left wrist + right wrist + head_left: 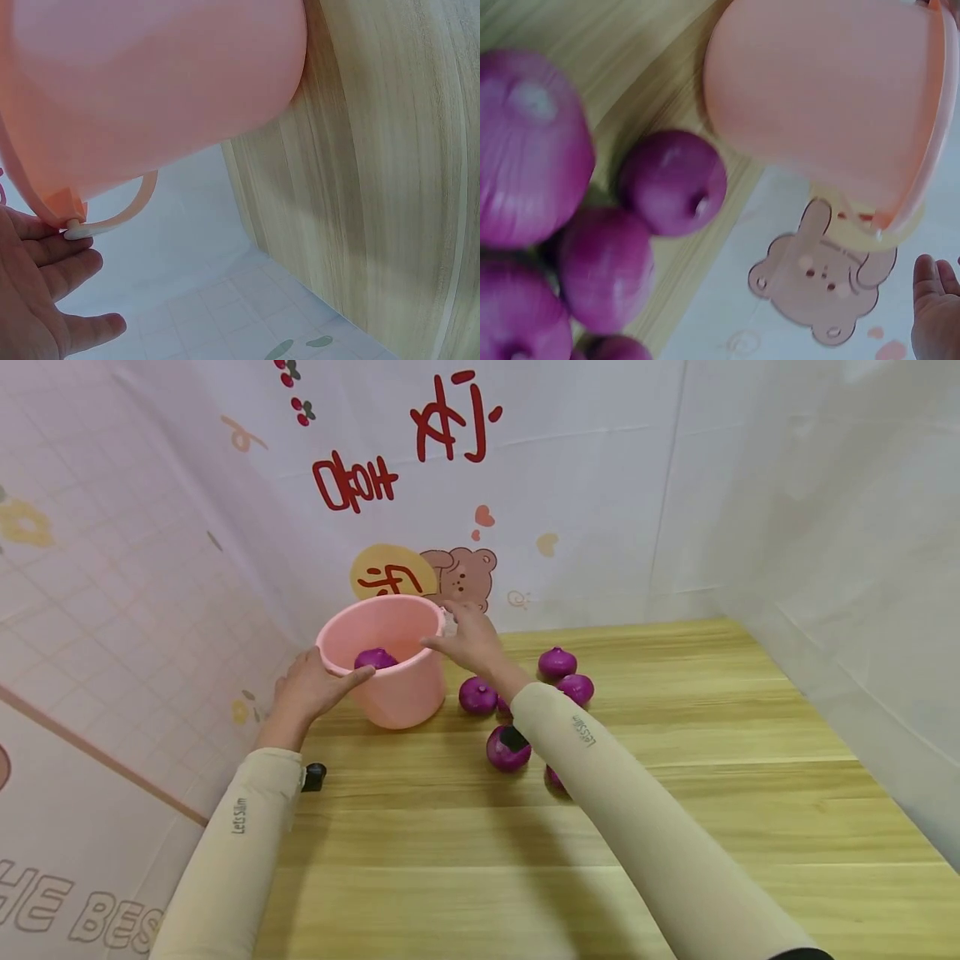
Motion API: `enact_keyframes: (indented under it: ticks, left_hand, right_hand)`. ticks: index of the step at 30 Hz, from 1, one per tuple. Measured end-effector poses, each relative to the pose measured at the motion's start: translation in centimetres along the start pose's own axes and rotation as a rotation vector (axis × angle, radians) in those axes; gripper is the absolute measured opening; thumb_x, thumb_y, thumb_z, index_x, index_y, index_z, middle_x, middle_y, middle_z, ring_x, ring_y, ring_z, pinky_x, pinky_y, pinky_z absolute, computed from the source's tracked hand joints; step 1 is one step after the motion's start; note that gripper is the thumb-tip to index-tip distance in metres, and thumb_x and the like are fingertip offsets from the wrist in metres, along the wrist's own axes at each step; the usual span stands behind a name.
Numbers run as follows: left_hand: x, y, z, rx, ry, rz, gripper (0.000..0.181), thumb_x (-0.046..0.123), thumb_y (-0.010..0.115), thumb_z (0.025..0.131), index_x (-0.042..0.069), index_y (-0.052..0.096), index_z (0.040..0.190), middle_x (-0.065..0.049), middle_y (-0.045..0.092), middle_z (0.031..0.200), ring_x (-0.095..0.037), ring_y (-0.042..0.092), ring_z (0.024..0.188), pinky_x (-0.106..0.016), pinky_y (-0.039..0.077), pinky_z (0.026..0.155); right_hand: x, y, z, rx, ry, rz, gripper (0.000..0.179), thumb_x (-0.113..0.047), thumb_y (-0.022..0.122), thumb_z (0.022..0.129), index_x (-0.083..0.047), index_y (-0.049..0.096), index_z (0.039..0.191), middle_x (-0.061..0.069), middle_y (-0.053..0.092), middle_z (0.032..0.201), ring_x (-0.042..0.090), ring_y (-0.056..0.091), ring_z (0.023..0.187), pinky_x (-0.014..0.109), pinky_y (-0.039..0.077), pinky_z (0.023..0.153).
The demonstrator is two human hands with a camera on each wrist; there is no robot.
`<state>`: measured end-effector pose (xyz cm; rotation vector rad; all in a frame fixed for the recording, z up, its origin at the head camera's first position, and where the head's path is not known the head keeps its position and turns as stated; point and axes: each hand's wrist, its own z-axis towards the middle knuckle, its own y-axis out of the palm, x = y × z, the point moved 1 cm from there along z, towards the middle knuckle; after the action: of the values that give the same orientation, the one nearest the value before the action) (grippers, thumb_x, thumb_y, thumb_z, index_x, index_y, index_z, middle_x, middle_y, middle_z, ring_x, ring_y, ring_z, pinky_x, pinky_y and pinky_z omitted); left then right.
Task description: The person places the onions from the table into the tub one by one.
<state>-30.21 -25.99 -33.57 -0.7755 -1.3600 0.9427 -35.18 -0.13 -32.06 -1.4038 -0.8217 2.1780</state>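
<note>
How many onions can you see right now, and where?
7 visible: one onion in the bucket; on the table to its right, two back onions, two middle onions and two front onions. More may be hidden in the bucket or behind the right sleeve.

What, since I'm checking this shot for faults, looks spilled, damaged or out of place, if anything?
Nothing stands out: the pink bucket and the onion inside it show no visible damage, and the loose onions on the table look whole, though the right sleeve partly hides some.
</note>
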Motion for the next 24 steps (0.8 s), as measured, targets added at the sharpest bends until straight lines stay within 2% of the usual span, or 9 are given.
enact_keyframes:
  ticks: [7,11,14,19,24]
  left_hand:
    - [-0.1,-0.2,0.0,-0.011,0.003,0.002,0.115,0.082,0.047,0.062,0.003,0.022,0.141,-0.023,0.036,0.13,-0.042,0.031,0.117,-0.066,0.016,0.091]
    - [-0.2,-0.3,0.1,-0.017,0.009,0.004,0.115,0.082,0.047,0.062,0.003,0.022,0.141,-0.022,0.037,0.13,-0.041,0.032,0.118,-0.065,0.016,0.091]
    - [-0.3,-0.5,0.1,-0.021,0.009,0.005,0.116,0.082,0.047,0.062,0.002,0.021,0.141,-0.023,0.036,0.131,-0.041,0.031,0.119,-0.065,0.016,0.092]
    - [-0.5,-0.5,0.1,-0.022,0.01,0.005,0.116,0.082,0.047,0.063,0.001,0.021,0.141,-0.023,0.036,0.132,-0.041,0.031,0.119,-0.065,0.015,0.092]
    - [-0.4,-0.6,0.1,-0.032,0.01,0.005,0.115,0.082,0.047,0.062,0.003,0.022,0.142,-0.022,0.036,0.131,-0.039,0.03,0.118,-0.066,0.014,0.091]
  right_hand:
    - [1.8,-2.7,-1.0,0.005,0.03,-0.034,0.07,-0.043,0.068,0.078,-0.019,0.04,0.137,0.006,0.044,0.129,0.02,0.044,0.113,0.035,0.04,0.089]
    - [3.0,-4.2,-1.9,-0.012,0.053,-0.049,0.072,-0.044,0.067,0.078,-0.015,0.038,0.137,0.009,0.043,0.129,0.023,0.045,0.113,0.036,0.041,0.089]
    - [4.3,-5.1,-2.8,-0.014,0.068,-0.017,0.074,-0.044,0.068,0.077,-0.012,0.038,0.138,0.009,0.042,0.13,0.023,0.046,0.112,0.035,0.041,0.089]
    - [6.7,-6.1,-5.0,-0.018,0.06,0.041,0.074,-0.04,0.069,0.077,-0.008,0.039,0.137,0.011,0.041,0.13,0.026,0.047,0.11,0.036,0.041,0.09]
    - [9.3,-7.1,-7.8,-0.052,0.01,0.015,0.073,-0.038,0.071,0.077,-0.004,0.041,0.134,0.014,0.043,0.129,0.03,0.046,0.112,0.04,0.04,0.091]
